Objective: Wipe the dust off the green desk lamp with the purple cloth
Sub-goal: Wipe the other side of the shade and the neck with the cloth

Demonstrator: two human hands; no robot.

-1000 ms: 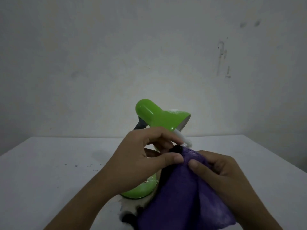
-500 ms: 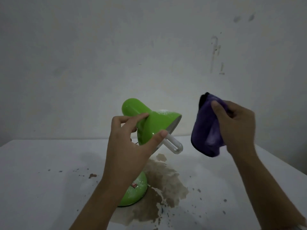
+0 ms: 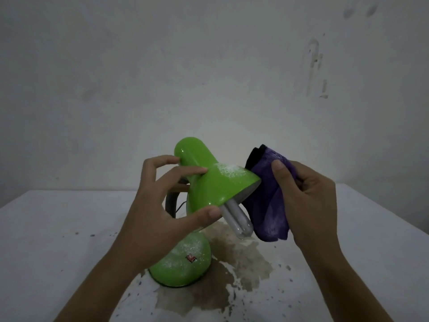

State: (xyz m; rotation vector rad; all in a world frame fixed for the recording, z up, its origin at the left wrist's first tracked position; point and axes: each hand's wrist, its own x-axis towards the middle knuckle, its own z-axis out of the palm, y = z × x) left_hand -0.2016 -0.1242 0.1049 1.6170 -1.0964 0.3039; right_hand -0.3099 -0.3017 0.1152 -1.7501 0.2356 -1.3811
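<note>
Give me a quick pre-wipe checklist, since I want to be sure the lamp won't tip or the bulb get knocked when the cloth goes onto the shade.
1. Lamp shade steadied: ok, left hand grips it, thumb under the rim, fingers on the neck.
2. Purple cloth in hand: ok, right hand pinches it, bunched.
3. Cloth on the dust patch: not ok, it sits beside the rim; the white dust is untouched.
4. Bulb out of the way: not ok, it sticks out bare, close to the cloth.
5. Base flat on the table: cannot tell; it is dusty too.
6. Lamp switched off: ok, bulb looks unlit.
</note>
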